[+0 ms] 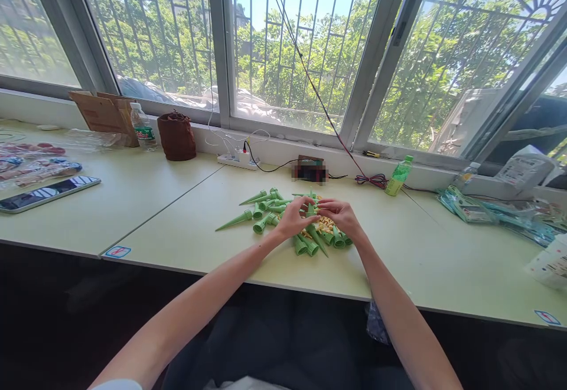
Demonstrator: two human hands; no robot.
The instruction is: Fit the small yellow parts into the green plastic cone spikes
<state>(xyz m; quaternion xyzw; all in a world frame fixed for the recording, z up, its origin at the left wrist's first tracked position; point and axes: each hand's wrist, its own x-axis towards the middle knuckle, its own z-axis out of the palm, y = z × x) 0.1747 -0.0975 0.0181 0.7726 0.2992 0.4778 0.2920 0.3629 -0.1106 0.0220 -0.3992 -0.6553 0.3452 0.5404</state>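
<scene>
Green spikes [316, 238] near table edge [305, 288], room rightward

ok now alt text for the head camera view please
A person's left hand holds a green spike, the right hand close beside it, above a pile of other green spikes and small yellowish pieces on a pale table. Behind them stand a brown pouch and a green bottle, before windows; a phone lies at left.

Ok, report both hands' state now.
Left hand: closed, holding a green spike.
Right hand: pinched closed beside that spike; what it grips cannot be told.
</scene>
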